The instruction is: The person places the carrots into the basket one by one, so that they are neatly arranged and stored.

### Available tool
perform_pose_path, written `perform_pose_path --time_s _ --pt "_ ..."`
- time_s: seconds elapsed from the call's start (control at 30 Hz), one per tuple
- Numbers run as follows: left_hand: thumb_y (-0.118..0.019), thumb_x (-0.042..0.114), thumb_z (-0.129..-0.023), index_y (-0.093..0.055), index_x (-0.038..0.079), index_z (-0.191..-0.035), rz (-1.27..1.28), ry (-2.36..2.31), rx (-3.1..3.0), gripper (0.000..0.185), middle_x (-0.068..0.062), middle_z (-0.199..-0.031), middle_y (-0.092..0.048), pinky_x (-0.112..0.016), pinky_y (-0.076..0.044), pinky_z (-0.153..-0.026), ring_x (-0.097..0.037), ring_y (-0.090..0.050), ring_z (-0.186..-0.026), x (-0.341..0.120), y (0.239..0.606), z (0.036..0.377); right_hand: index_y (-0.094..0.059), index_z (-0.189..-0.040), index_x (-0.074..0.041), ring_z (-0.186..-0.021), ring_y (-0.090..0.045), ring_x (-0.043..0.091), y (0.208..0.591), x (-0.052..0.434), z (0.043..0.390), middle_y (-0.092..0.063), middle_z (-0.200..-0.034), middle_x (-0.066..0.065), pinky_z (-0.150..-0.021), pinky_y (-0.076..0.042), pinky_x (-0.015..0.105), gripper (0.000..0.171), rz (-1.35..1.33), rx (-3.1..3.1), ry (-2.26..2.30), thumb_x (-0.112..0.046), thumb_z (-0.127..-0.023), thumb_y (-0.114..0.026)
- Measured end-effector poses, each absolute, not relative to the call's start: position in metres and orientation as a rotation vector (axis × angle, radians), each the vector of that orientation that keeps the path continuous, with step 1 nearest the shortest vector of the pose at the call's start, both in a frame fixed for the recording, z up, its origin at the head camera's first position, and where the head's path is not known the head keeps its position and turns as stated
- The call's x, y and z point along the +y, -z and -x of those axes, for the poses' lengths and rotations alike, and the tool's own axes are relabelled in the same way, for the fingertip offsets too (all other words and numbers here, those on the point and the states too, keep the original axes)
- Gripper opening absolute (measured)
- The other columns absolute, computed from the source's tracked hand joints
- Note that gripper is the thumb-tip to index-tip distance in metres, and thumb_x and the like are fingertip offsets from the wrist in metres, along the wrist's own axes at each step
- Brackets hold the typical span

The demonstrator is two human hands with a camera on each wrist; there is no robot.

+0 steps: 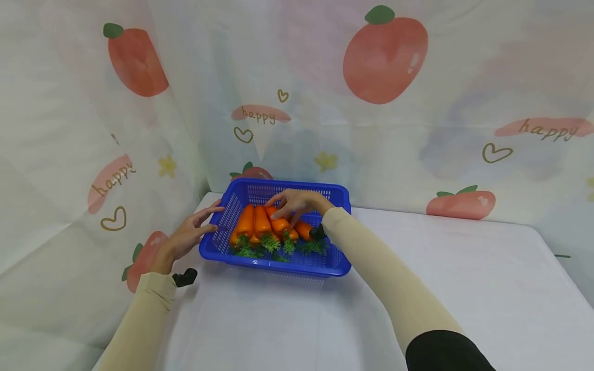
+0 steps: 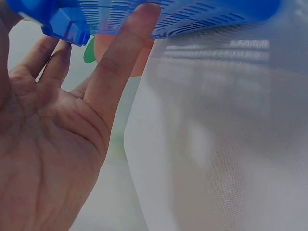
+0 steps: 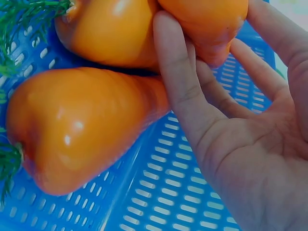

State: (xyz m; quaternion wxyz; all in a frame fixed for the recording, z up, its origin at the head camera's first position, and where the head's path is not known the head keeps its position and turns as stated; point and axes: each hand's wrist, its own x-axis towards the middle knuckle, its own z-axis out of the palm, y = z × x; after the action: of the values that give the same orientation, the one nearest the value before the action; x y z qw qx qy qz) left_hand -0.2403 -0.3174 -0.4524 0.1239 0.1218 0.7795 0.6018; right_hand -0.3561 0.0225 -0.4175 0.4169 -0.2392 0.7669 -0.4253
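Several plump, glossy orange toy carrots with green feathery tops lie in a blue plastic basket [image 1: 287, 265] in the head view. My right hand [image 1: 297, 202] reaches into the basket from the right and holds a carrot [image 3: 204, 24] near its narrow end, fingers on one side and thumb on the other. Another carrot [image 3: 82, 125] lies just beside it in the right wrist view. My left hand [image 1: 192, 234] is at the basket's left rim, its fingers fairly straight. In the left wrist view one finger [image 2: 122, 57] lies against the slotted side wall [image 2: 192, 14].
The basket stands on a white-covered table [image 1: 417, 288], near its back left corner. A printed curtain [image 1: 306, 139] with fruit and lettering hangs close behind and to the left. Black bands [image 1: 185, 277] sit at the wrists of the cream sleeves.
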Motion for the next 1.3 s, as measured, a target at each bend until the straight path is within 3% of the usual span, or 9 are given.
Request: perform_pose_path --time_s 0.2,1.03,1.3 --pt "-0.059 0.013 -0.104 -0.042 0.012 -0.157 -0.362 -1.749 2.286 0.056 0.004 -0.173 -0.011 -0.068 -0.040 -0.106 -0.042 -0.008 -0.156 -0.317 0.451 0.239 -0.049 -0.154 -0.017 -0.105 -0.070 0.036 0.417 0.022 0.354 -0.046 -0.152 0.021 -0.086 -0.061 0.047 0.060 0.591 1.931 1.066 -0.022 -0.098 -0.071" --pt "-0.057 0.012 -0.104 -0.042 0.009 -0.156 -0.395 -1.717 2.301 0.054 0.002 -0.173 -0.010 -0.072 -0.038 -0.105 -0.043 -0.007 -0.156 -0.313 0.445 0.238 -0.045 -0.156 -0.019 -0.110 -0.068 0.033 0.414 0.026 0.352 -0.045 -0.152 0.020 -0.088 -0.061 0.046 0.063 0.600 1.945 1.044 -0.029 -0.098 -0.071" --pt "-0.058 0.021 -0.105 -0.039 0.010 -0.157 -0.407 -1.492 2.430 0.056 -0.008 -0.173 -0.013 -0.069 -0.049 -0.096 -0.054 -0.031 -0.146 -0.310 0.424 0.236 -0.034 -0.161 -0.022 -0.122 -0.061 0.033 0.392 0.031 0.340 -0.045 -0.151 0.019 -0.092 -0.059 0.047 0.077 0.708 2.090 0.893 -0.042 -0.096 -0.071"
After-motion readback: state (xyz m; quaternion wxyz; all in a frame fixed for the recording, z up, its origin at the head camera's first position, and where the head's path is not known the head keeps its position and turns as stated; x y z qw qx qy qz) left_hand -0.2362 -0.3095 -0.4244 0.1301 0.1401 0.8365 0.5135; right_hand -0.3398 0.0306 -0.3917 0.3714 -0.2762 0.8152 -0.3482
